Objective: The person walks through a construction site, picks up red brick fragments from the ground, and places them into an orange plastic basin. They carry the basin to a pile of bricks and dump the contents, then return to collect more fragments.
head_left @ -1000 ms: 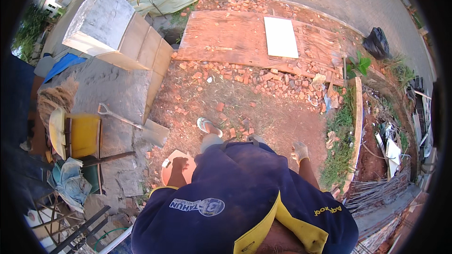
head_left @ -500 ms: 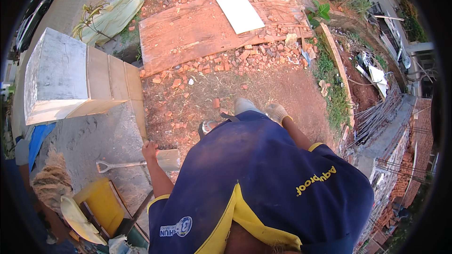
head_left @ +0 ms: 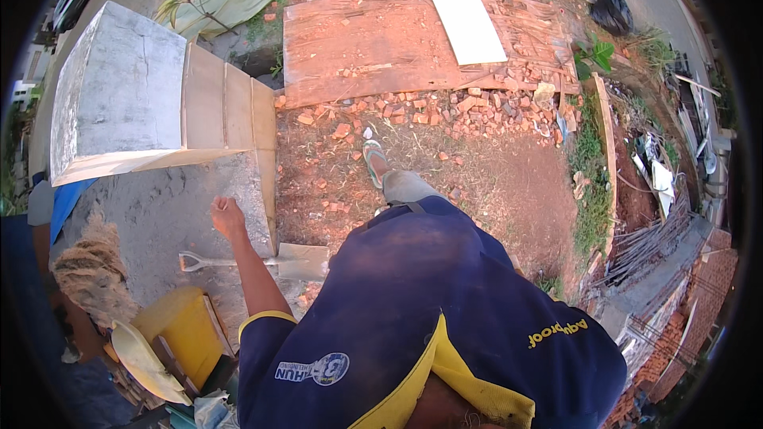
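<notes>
My left hand (head_left: pixel 228 217) is out to the left, over the grey concrete ground (head_left: pixel 187 206). Its fingers are curled in, and nothing shows in them. Below it, a shovel (head_left: pixel 304 260) with a pale D-shaped handle lies flat, and my left forearm crosses above its shaft. My right hand is out of sight behind my dark blue shirt (head_left: pixel 413 286). One foot in a sandal (head_left: pixel 373 163) is stretched forward on the reddish soil.
A concrete-topped pillar (head_left: pixel 131 83) stands at the left. Ahead lies a reddish board (head_left: pixel 358 48) with a white panel (head_left: pixel 469 28) on it. Broken bricks (head_left: pixel 477 107) line its near edge. Sand (head_left: pixel 95 270) and a yellow container (head_left: pixel 183 330) are at lower left.
My left hand has moved left and forward, away from the shovel. My right hand, seen before in a pale glove, has dropped from view. A sandalled foot has come forward.
</notes>
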